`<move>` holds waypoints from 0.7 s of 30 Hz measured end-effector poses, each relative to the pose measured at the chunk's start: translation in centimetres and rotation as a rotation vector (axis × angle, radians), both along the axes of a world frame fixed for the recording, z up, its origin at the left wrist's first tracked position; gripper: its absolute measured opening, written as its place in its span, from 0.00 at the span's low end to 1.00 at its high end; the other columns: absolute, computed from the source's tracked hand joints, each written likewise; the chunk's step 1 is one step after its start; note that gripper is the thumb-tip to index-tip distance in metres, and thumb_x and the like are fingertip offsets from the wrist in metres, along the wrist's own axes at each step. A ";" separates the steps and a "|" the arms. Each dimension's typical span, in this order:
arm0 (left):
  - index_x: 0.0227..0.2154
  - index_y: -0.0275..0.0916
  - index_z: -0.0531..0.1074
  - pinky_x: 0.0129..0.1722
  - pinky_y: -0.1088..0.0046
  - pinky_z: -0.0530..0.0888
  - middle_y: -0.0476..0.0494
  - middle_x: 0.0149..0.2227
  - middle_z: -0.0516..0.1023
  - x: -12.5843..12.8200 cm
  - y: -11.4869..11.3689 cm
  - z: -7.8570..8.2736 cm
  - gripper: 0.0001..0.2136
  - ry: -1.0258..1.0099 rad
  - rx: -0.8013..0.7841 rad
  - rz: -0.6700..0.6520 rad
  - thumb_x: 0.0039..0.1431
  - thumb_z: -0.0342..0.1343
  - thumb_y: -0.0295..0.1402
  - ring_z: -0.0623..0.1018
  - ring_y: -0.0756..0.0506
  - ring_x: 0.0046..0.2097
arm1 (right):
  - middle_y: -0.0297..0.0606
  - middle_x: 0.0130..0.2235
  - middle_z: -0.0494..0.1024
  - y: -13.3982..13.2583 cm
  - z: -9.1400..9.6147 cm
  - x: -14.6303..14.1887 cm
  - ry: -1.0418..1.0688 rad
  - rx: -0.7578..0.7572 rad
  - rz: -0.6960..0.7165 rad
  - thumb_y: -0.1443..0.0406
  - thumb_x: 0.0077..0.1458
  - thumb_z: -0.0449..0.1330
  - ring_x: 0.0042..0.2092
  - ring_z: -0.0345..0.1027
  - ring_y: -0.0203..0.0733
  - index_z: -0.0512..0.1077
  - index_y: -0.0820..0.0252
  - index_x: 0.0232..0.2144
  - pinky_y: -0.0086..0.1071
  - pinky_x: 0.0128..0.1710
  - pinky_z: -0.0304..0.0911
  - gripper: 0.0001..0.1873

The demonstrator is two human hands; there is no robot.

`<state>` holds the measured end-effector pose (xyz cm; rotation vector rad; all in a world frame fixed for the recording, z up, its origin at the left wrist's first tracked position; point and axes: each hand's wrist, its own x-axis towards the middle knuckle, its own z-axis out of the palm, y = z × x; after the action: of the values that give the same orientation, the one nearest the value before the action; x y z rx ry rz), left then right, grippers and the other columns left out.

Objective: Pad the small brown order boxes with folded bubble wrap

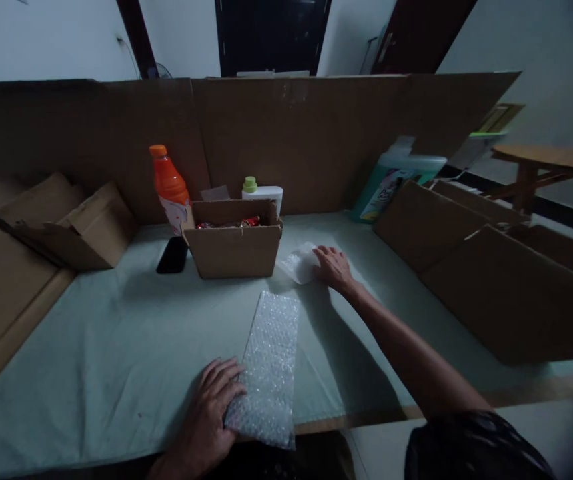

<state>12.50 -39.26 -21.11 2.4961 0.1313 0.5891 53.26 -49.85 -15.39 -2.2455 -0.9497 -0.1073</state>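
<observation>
Lying near us, clear rectangular bubble-wrap sheet [276, 353]: left hand [212, 403] touches, fingers apart.
Crumpled translucent plastic [300, 265]: right hand [333, 268] touches, grip unclear.
Green plastic jug [372, 183]: blurred label [387, 195], we cannot read.

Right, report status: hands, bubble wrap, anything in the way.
Left hand on clear, rectangular bubble-wrap sheet; right hand touching small, crumpled, translucent plastic piece. Sheet's near end at edge of pale-green tablecloth. Open-topped brown cardboard box just beyond far end.

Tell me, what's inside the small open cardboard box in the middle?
Some shiny red items show over the near side of the cardboard box. Whatever lies lower is hidden by that side, so I can't tell exactly what or how many.
</observation>
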 end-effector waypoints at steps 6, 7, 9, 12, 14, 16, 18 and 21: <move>0.37 0.43 0.74 0.60 0.44 0.68 0.38 0.53 0.78 0.1 -0.5 -0.6 0.19 -0.005 0.028 0.021 0.42 0.52 0.18 0.73 0.35 0.59 | 0.43 0.34 0.75 -0.9 -0.5 1.9 0.205 0.224 -0.186 0.56 0.61 0.56 0.43 0.71 0.46 0.68 0.59 0.30 0.44 0.47 0.68 0.13; 0.37 0.43 0.74 0.60 0.44 0.68 0.39 0.54 0.78 0.1 -0.5 -0.7 0.20 -0.002 0.025 0.023 0.42 0.51 0.17 0.73 0.36 0.59 | 0.42 0.34 0.75 -1.7 -0.5 1.4 0.247 0.268 -0.201 0.53 0.62 0.54 0.41 0.71 0.44 0.67 0.59 0.32 0.41 0.43 0.71 0.15; 0.37 0.43 0.73 0.61 0.45 0.67 0.40 0.54 0.78 -0.1 -0.4 -0.8 0.21 -0.008 0.013 0.029 0.40 0.49 0.16 0.73 0.37 0.60 | 0.40 0.34 0.74 -4.0 -0.5 -0.6 0.323 0.333 -0.207 0.48 0.60 0.53 0.38 0.73 0.42 0.65 0.57 0.34 0.37 0.36 0.73 0.19; 0.36 0.43 0.72 0.61 0.46 0.67 0.41 0.53 0.78 -0.3 -0.3 -0.9 0.23 -0.039 -0.020 0.034 0.36 0.47 0.16 0.72 0.38 0.60 | 0.39 0.34 0.76 -8.4 -0.5 -5.7 0.487 0.398 -0.199 0.43 0.53 0.59 0.38 0.77 0.47 0.65 0.56 0.32 0.36 0.30 0.74 0.23; 0.36 0.43 0.71 0.60 0.48 0.69 0.41 0.53 0.78 -0.5 -0.3 -0.9 0.22 -0.060 -0.041 0.028 0.36 0.47 0.16 0.73 0.38 0.59 | 0.43 0.37 0.79 -11.6 -0.1 -9.4 0.696 0.401 -0.209 0.43 0.49 0.64 0.40 0.79 0.50 0.68 0.57 0.32 0.35 0.28 0.73 0.25; 0.35 0.43 0.71 0.59 0.48 0.69 0.41 0.52 0.78 -0.6 -0.2 -0.8 0.21 -0.075 -0.050 0.021 0.38 0.48 0.17 0.73 0.37 0.59 | 0.48 0.40 0.81 -14.3 0.7 -12.3 0.868 0.254 -0.161 0.43 0.49 0.65 0.39 0.79 0.50 0.72 0.60 0.33 0.34 0.28 0.72 0.25; 0.35 0.43 0.72 0.59 0.48 0.70 0.42 0.52 0.78 -0.7 -0.2 -0.7 0.20 -0.096 -0.048 0.016 0.39 0.48 0.17 0.73 0.37 0.58 | 0.51 0.40 0.82 -16.4 1.6 -13.9 0.877 0.070 -0.099 0.43 0.52 0.62 0.36 0.79 0.50 0.75 0.61 0.34 0.35 0.28 0.71 0.27; 0.35 0.42 0.71 0.58 0.48 0.70 0.42 0.52 0.78 -0.6 -0.1 -0.7 0.20 -0.126 -0.035 0.016 0.40 0.47 0.16 0.73 0.38 0.57 | 0.50 0.40 0.82 -17.6 2.2 -13.9 0.518 -0.065 -0.158 0.46 0.54 0.61 0.36 0.78 0.52 0.75 0.61 0.42 0.39 0.30 0.72 0.25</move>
<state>11.86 -39.38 -21.78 2.4187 0.1126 0.7429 39.32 -67.46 -13.20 -2.2386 -0.5020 0.4220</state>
